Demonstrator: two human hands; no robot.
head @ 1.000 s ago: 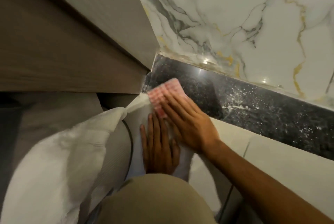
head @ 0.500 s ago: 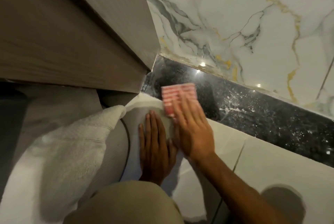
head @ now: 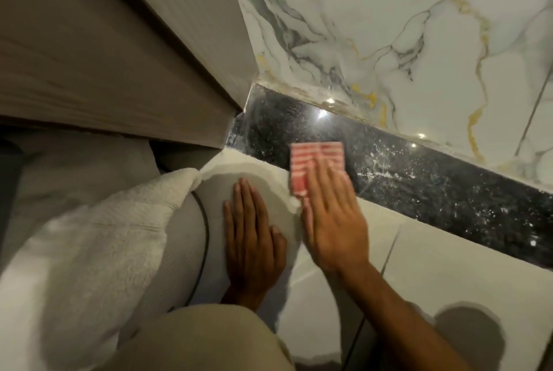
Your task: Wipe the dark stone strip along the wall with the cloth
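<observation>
A dark speckled stone strip (head: 443, 191) runs along the foot of the marble wall, dusted with white powder to the right. A folded red-and-white checked cloth (head: 311, 158) lies on the strip's near edge. My right hand (head: 332, 215) presses flat on the cloth, fingers together and stretched out over its lower half. My left hand (head: 251, 239) rests flat, palm down, on a pale grey cushion-like surface (head: 254, 179) just left of the right hand. It holds nothing.
A wooden cabinet (head: 113, 50) overhangs the strip's left end. White marble wall (head: 389, 26) with grey and gold veins rises behind. A white towel (head: 98, 230) lies at the left. Pale floor tiles (head: 449, 265) spread to the right. My knee (head: 194, 340) is at the bottom.
My right hand has slid the cloth to the right along the strip, away from the cabinet corner. My left hand has stayed flat in place.
</observation>
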